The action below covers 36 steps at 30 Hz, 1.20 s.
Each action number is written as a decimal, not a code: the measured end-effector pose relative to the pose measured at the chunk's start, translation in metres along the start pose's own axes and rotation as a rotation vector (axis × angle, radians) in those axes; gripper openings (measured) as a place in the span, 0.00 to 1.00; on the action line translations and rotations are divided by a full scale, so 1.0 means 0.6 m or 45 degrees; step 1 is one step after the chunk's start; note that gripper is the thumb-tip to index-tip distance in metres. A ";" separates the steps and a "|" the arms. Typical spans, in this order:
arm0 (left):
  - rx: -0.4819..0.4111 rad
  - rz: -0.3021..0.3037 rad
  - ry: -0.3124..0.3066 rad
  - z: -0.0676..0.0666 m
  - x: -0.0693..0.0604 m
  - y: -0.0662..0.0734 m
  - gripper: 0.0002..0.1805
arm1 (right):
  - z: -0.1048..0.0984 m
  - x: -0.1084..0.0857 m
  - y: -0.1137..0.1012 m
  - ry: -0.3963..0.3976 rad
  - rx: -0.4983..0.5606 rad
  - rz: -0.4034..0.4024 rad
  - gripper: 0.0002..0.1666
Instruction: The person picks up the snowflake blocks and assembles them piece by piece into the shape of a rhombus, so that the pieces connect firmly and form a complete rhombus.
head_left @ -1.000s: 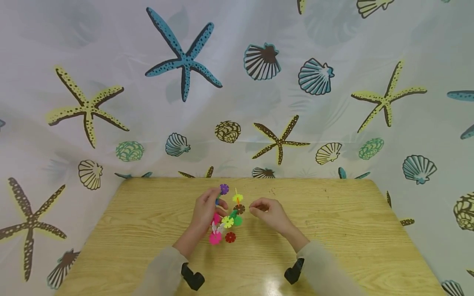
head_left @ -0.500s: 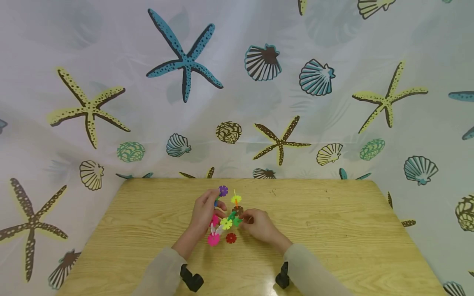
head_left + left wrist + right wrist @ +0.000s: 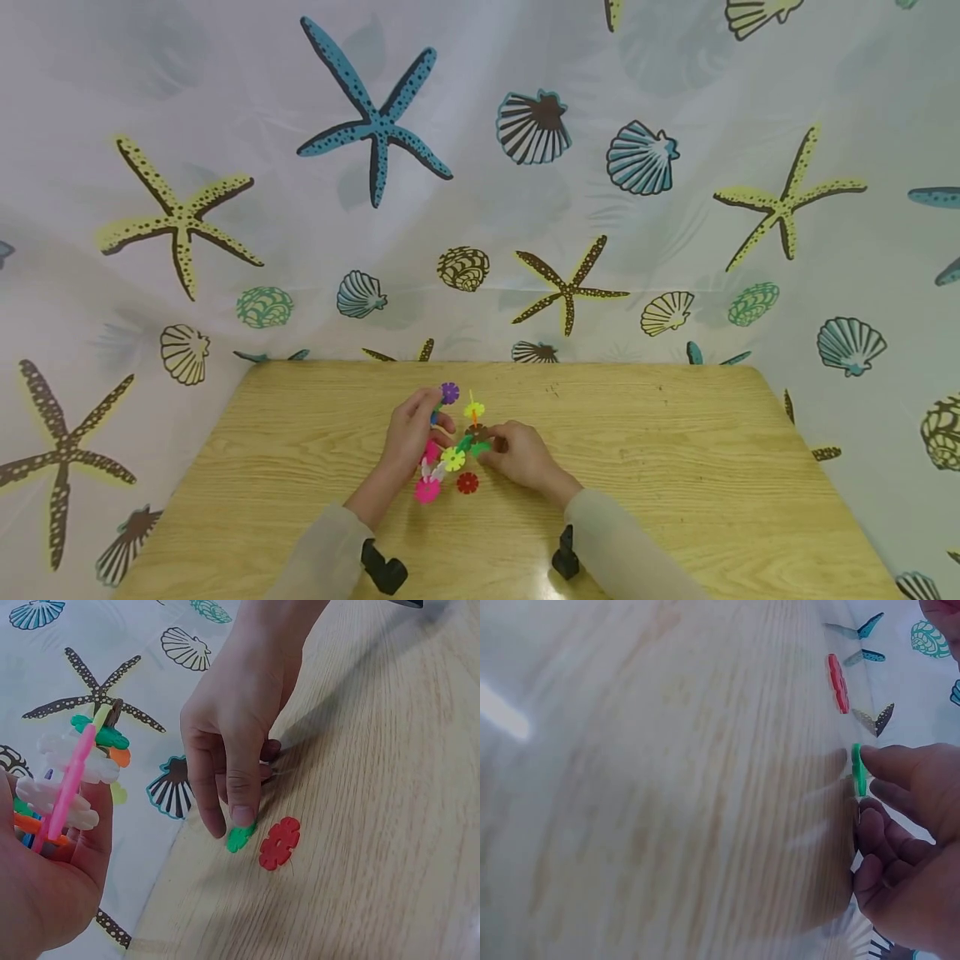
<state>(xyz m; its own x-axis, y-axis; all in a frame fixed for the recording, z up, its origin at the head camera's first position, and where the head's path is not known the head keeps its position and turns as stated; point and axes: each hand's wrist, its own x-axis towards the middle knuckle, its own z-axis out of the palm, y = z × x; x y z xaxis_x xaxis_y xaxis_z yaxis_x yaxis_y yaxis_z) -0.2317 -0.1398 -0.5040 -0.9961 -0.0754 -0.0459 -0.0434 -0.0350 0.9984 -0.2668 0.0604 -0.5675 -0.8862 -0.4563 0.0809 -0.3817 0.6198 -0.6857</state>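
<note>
My left hand (image 3: 405,433) holds a joined chain of notched plastic snowflake discs (image 3: 66,784) in pink, white, green, orange and other colours. Part of the chain is hidden behind the fingers and palm. Low over the table, my right hand (image 3: 525,457) has its thumb touching the edge of a loose green snowflake disc (image 3: 859,769). That disc lies on the wood, and the other fingers are bent beside it. Close to it lies a loose red snowflake disc (image 3: 280,844), apart from both hands.
A wooden table (image 3: 675,483) carries the work, with bare wood to the left and right of the hands. Behind it hangs a pale cloth (image 3: 465,208) printed with starfish and shells. Black wrist cameras sit on both forearms.
My right hand has moved left and slightly down to the loose green disc. The left hand and its chain have shifted a little left and down. The red disc stays in place.
</note>
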 end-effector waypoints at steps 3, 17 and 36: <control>-0.004 -0.004 0.003 -0.002 0.000 -0.001 0.17 | 0.000 0.002 0.001 -0.005 -0.041 -0.008 0.14; 0.064 -0.014 -0.018 -0.012 0.000 -0.013 0.21 | -0.028 -0.009 -0.003 -0.007 0.221 0.071 0.09; 0.085 -0.037 -0.130 -0.009 -0.006 -0.016 0.19 | -0.128 -0.013 -0.049 0.202 0.360 -0.090 0.07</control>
<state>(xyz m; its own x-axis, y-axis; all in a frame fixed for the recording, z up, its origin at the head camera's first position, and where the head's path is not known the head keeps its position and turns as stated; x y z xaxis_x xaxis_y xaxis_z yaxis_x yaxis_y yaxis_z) -0.2272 -0.1446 -0.5135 -0.9969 0.0263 -0.0746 -0.0737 0.0308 0.9968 -0.2688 0.0947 -0.4924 -0.8985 -0.3729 0.2318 -0.3754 0.3784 -0.8461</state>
